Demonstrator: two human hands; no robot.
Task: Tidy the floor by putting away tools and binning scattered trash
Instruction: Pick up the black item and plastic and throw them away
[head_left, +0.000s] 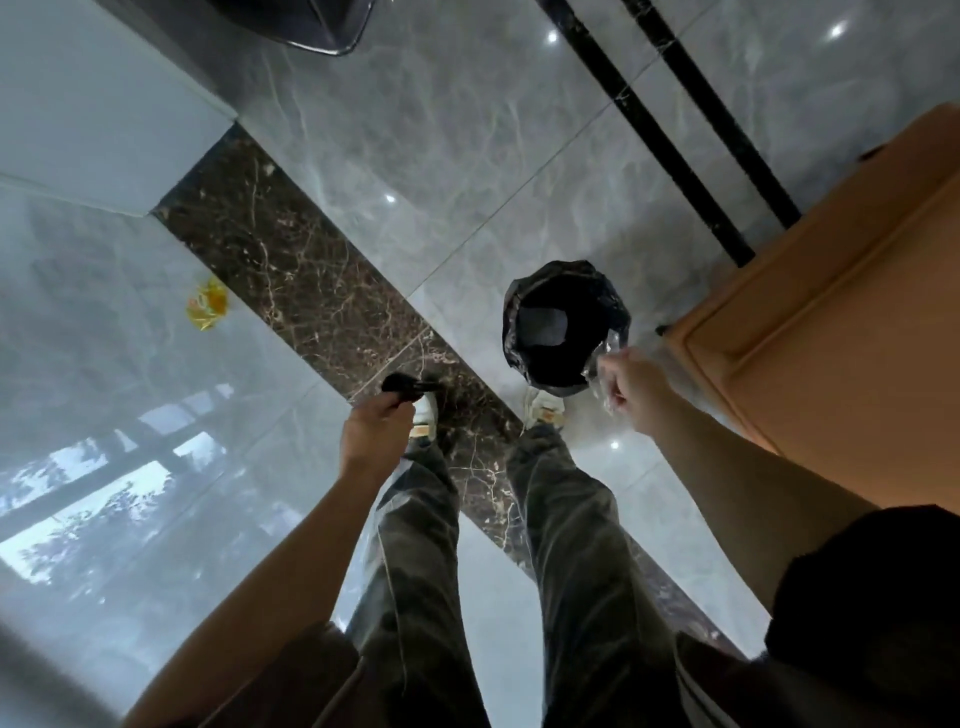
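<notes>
Crumpled yellow-orange foil wrapper (207, 304) lies far left on the glossy grey marble-look floor tile (441, 156), just beside the dark brown veined marble strip (291, 270), well apart from everything else. Left hand (375, 428) is closed round a small black object (402, 387), part of it poking out past the fingers; too blurred to say what it is. It sits above the left white sneaker (426, 413). Both feet stand on or at the dark strip, right white sneaker (543, 408) touching the base of the bin. Round bin with black plastic liner (563, 325) stands open on the grey tile, just ahead of the right foot. Right hand (631, 382) pinches a crumpled piece of clear plastic film (605, 364), held at the bin's right rim, partly over the opening. Tan wooden cabinet (831, 312) is at far right, near the bin.
</notes>
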